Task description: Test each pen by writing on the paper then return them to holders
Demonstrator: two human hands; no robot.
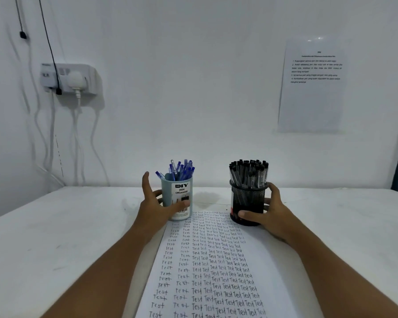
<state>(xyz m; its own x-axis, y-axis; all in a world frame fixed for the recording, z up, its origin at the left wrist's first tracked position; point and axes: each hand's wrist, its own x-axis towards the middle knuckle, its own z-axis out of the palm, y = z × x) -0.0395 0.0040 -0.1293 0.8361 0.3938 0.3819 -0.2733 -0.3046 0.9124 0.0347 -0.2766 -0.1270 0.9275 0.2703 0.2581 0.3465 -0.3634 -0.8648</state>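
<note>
Blue pens (180, 169) are seen standing upright in a pale blue holder (178, 198), labelled "DIY DESK ORGANIZER", at about eleven o'clock on the white counter (55, 237). Black-capped pens (248, 172) are packed into a black mesh holder (247, 204) at about one o'clock, well apart from the blue one. The paper (216, 271) is laid lengthwise at six o'clock, and its near columns are filled with the handwritten word "Test"; both holders are set at its far end, on or just at its edge.

The blue holder is gripped by the left hand (153, 203): the thumb is pressed across the label, other fingers are curled round the far side, and one finger is raised free at ten o'clock of the holder. The mesh holder is gripped by the right hand (270, 210), thumb clamped on the front low down, fingers wrapped round its three o'clock side.

On the wall, a socket strip (67, 78) with cables is mounted at ten o'clock, and a printed sheet (313, 88) is fixed at two o'clock.
</note>
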